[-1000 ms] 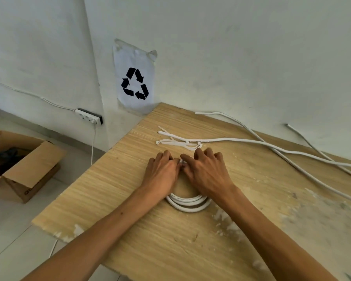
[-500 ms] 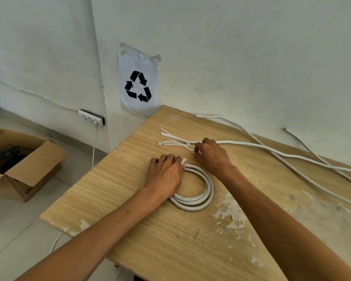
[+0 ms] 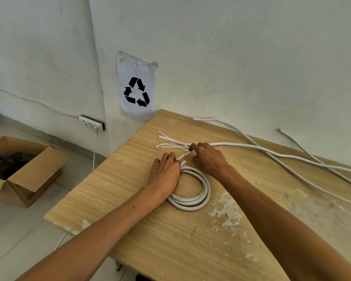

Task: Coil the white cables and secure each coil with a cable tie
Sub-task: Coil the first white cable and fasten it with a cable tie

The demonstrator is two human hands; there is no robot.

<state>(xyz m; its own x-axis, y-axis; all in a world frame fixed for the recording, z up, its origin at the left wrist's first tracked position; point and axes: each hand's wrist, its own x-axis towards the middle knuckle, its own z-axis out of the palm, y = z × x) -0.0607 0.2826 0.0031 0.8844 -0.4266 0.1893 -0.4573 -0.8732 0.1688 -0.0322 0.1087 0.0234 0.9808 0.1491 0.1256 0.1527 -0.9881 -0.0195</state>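
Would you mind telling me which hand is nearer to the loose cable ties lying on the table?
The right hand: it reaches the loose cable ties. The left hand lies nearer the person, resting on the coiled cable.

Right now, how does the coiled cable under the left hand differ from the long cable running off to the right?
The coiled cable is wound into stacked loops; the long cable lies stretched out, gently curved. The left hand presses on the coil; the right hand is at the long cable's near end, by the cable ties. Both are white and lie on the table.
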